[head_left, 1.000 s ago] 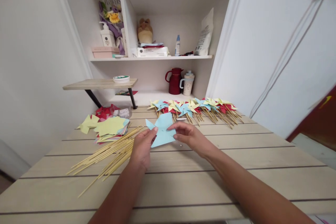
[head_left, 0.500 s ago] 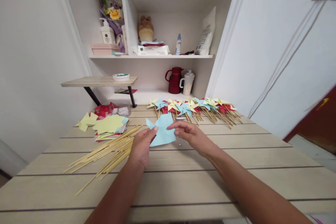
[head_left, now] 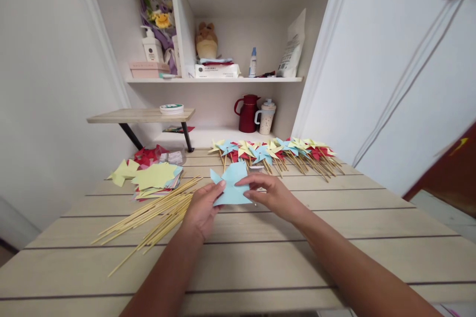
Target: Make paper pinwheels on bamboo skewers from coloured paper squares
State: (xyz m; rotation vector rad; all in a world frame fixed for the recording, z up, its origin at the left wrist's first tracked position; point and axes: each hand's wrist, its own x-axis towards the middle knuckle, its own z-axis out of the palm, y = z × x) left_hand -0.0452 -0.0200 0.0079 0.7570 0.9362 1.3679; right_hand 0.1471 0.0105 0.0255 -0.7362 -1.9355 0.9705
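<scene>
A light blue pinwheel paper [head_left: 231, 192], slit into points, is held slightly above the table. My left hand [head_left: 204, 204] pinches its left side, thumb on top and fingers underneath. At the right side of the paper, my right hand [head_left: 273, 193] has its curved index finger and thumb on the sheet; its other fingers are bent and partly hidden. One point of the paper stands up at the upper left. Thin wooden sticks [head_left: 156, 210] lie beside my left hand. Behind the paper rest several finished pinwheels [head_left: 262, 152] in blue, yellow and red, on sticks.
On the left of the slatted table [head_left: 260, 267] are a stack of cut papers [head_left: 154, 178], a yellow cutout [head_left: 123, 172], red pieces [head_left: 147, 156] and a clear box [head_left: 173, 156]. A small raised shelf [head_left: 139, 116] stands behind them. A red jug [head_left: 248, 114] and a cup [head_left: 266, 118] stand farther back.
The blue paper has tilted a little, its lower right corner now lying farther right. My right thumb and fingers have shifted slightly over its right side. My left hand keeps its pinch.
</scene>
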